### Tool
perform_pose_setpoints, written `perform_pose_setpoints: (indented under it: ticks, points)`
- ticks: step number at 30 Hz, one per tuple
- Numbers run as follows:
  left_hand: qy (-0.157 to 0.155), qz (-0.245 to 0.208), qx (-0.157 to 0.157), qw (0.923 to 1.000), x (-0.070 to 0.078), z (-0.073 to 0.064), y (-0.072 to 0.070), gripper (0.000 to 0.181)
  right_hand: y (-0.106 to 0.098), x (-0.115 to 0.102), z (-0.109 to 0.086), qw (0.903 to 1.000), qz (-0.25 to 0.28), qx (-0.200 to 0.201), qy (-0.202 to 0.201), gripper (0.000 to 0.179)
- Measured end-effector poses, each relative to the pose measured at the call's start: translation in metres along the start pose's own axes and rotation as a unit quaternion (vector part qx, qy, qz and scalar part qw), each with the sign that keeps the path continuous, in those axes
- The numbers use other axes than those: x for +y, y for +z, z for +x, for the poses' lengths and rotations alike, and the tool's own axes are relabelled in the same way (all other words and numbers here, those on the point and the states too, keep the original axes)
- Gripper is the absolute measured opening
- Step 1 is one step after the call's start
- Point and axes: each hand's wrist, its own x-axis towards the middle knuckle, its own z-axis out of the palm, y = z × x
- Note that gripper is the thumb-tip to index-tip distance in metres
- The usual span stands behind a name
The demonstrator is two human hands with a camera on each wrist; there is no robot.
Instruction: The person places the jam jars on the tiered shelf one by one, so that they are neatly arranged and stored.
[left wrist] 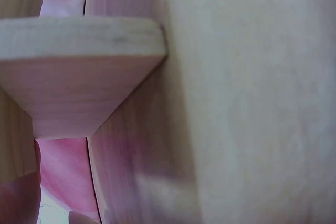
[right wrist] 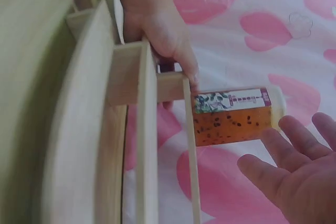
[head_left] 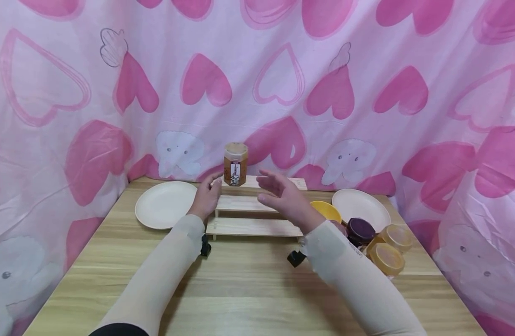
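A three-step wooden display rack (head_left: 253,227) stands toward the back of the table. On its top step, near the left end, is an upright hexagonal jar (head_left: 235,165) with a pale lid. The right wrist view shows amber contents with dark seeds and a white-and-purple label. My left hand (head_left: 207,196) grips the rack's upper left end, its thumb by the jar's base; in the left wrist view its fingertips (left wrist: 23,198) show at the wood's edge. My right hand (head_left: 284,198) hovers right of the jar, fingers extended and holding nothing.
White plates lie at the left (head_left: 165,205) and right (head_left: 362,205). By the right plate are a yellow bowl (head_left: 326,210), a dark purple jar (head_left: 360,230) and yellowish jars (head_left: 385,259), partly behind my right forearm. A pink heart-patterned curtain (head_left: 278,70) hangs behind the table.
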Motion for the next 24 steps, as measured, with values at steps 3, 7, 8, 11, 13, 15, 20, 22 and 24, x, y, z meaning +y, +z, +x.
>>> perform_pose_setpoints:
  ticks: [3,7,8,11,13,15,20,22,24]
  points:
    - [-0.004,-0.001,0.000,1.0000,0.000,-0.001,0.000,0.047,0.000,0.003,-0.016,1.0000,-0.002,0.000,-0.002,0.069]
    - [-0.004,0.000,0.001,1.0000,0.000,0.000,0.000,0.048,-0.005,0.004,-0.039,0.9999,-0.005,0.006,-0.013,0.063]
    - [-0.004,-0.002,0.000,1.0000,0.000,0.000,0.000,0.048,-0.007,0.004,-0.045,0.9999,-0.005,0.007,-0.013,0.062]
    - [-0.001,-0.003,0.000,1.0000,0.000,0.001,0.001,0.048,-0.013,0.004,-0.063,0.9999,-0.005,0.006,-0.007,0.059]
    - [-0.002,-0.004,0.001,1.0000,-0.001,0.001,0.001,0.047,-0.018,0.004,-0.074,0.9999,-0.012,0.004,-0.001,0.058]
    - [-0.003,-0.004,0.003,1.0000,-0.001,0.001,0.001,0.047,-0.023,0.005,-0.084,0.9998,-0.021,0.000,-0.008,0.058]
    - [-0.004,0.000,0.004,1.0000,0.000,0.000,0.001,0.047,-0.039,0.006,-0.108,0.9989,-0.041,0.012,-0.022,0.056]
    - [-0.005,0.001,0.005,1.0000,0.001,0.000,0.001,0.047,-0.046,0.006,-0.117,0.9984,-0.049,0.022,-0.017,0.054]
    - [-0.007,0.001,0.006,1.0000,0.001,0.000,0.001,0.046,-0.052,0.008,-0.125,0.9978,-0.056,0.033,-0.013,0.053]
